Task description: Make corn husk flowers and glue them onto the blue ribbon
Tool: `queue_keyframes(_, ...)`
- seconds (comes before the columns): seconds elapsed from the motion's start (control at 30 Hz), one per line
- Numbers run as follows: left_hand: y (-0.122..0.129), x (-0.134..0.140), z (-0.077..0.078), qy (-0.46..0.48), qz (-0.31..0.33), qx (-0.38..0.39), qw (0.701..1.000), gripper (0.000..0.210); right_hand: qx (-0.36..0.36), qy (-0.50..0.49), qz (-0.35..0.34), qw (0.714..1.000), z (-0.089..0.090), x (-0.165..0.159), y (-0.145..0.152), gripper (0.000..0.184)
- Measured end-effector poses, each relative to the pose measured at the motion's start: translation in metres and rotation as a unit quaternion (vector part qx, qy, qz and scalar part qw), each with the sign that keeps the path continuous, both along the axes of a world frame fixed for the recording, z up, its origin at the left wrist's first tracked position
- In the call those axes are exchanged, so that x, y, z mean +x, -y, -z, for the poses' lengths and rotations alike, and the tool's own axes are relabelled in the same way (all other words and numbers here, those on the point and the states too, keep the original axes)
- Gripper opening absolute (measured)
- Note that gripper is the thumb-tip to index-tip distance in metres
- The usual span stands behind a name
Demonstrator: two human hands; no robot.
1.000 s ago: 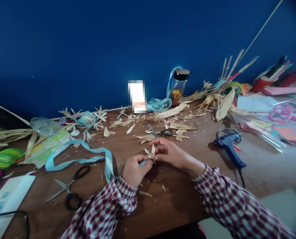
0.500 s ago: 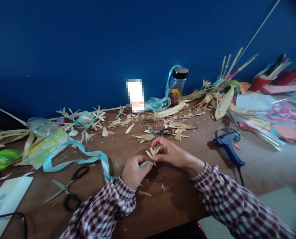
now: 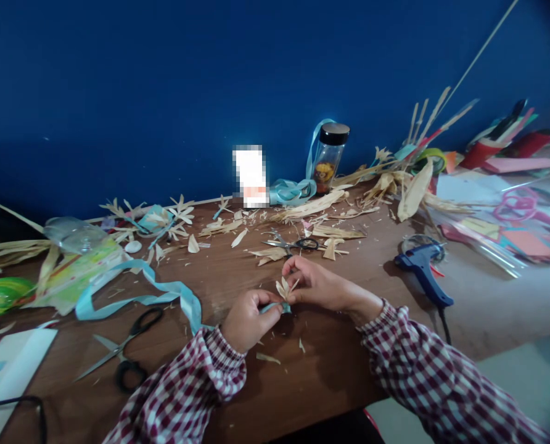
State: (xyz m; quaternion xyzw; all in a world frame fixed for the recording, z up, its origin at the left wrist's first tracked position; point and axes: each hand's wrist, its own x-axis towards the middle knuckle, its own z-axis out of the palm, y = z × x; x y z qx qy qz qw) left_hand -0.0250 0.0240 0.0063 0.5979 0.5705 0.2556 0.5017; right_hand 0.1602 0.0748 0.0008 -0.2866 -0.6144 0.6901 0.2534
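A small flower of pale dried husk petals (image 3: 284, 288) is pinched between the thumb and fingers of my right hand (image 3: 320, 285). Just beside it, my left hand (image 3: 248, 319) is closed on a light blue ribbon (image 3: 190, 303), whose short end shows at the flower's base. The ribbon's long part runs out past my left wrist and loops over the table to the left. Whether the ribbon is wound round the stem is hidden by my fingers. Scissors with black handles (image 3: 124, 348) lie spread to the left of my left hand.
A second pair of scissors (image 3: 305, 244) lies beyond my hands among husk scraps (image 3: 340, 232). On the right rests a blue glue gun (image 3: 425, 271) with its cord. Finished husk flowers (image 3: 177, 216) lie back left. A glass bottle (image 3: 329, 159) stands by the blue wall.
My left hand has shifted slightly left, and the gap between my hands is a bit wider. The flower has tilted, and more blue ribbon shows at its base.
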Motion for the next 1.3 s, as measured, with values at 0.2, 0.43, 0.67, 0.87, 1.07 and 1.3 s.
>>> queue_keyframes(0.2, 0.0, 0.001, -0.004, -0.002, 0.013, -0.015, 1.0, 0.027, 0.023, 0.015, 0.008, 1.0, 0.002, -0.001, 0.001, 0.039)
queue_keyframes(0.43, 0.0, 0.0, 0.0, -0.017, 0.014, -0.032, 0.999, 0.028, 0.03, 0.04, 0.001, 0.999, -0.004, -0.001, 0.003, 0.037)
queue_keyframes(0.67, 0.001, -0.002, 0.004, -0.022, 0.04, -0.046, 0.998, 0.029, 0.05, 0.039, -0.013, 0.998, -0.008, 0.0, 0.005, 0.035)
queue_keyframes(0.87, 0.001, -0.001, 0.004, -0.062, 0.04, -0.025, 0.997, 0.03, 0.071, 0.054, -0.011, 0.996, -0.008, -0.002, 0.007, 0.033)
queue_keyframes(1.07, 0.002, 0.004, 0.001, -0.099, 0.024, -0.014, 0.995, 0.03, 0.08, 0.064, -0.005, 0.995, -0.007, -0.002, 0.008, 0.034)
queue_keyframes(1.3, 0.005, 0.006, 0.002, -0.093, -0.012, 0.003, 0.996, 0.023, 0.098, 0.078, 0.025, 0.992, -0.007, -0.005, 0.01, 0.034)
